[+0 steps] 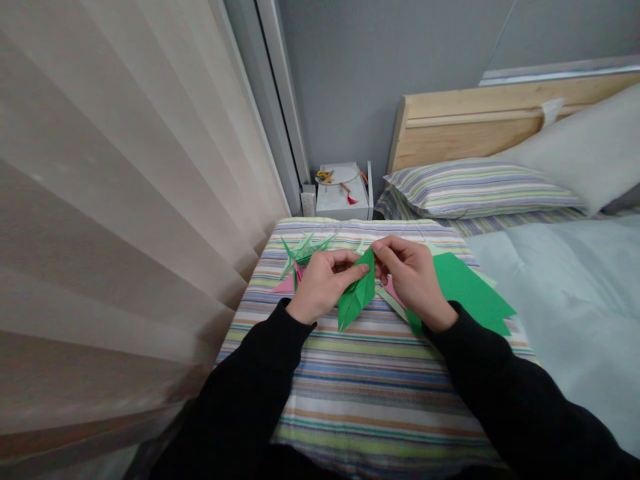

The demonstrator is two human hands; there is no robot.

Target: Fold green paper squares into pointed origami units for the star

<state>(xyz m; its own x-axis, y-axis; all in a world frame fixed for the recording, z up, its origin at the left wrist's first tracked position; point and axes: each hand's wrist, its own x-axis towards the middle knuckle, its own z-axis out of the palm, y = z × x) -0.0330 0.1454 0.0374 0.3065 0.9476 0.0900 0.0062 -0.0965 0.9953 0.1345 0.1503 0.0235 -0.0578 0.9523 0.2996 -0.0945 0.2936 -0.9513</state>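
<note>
Between my hands is a piece of folded green origami paper (358,298), a narrow diamond shape tilted with its lower point toward me. My left hand (327,277) pinches its left side, the thumb lying on top. At its upper tip, the thumb and fingers of my right hand (410,273) are closed on the paper. Left of my left hand lie folded green paper pieces (304,250) with sharp points and a pink folded piece (283,285), partly hidden by the hand. Flat green paper sheets (470,293) lie beside and under my right wrist.
A striped cloth (370,387) covers the table. Pleated curtains (125,200) hang close on the left. To the right is a bed with a pale blue quilt (560,280) and a striped pillow (480,187). A small white stand (343,199) holding small items is behind the table.
</note>
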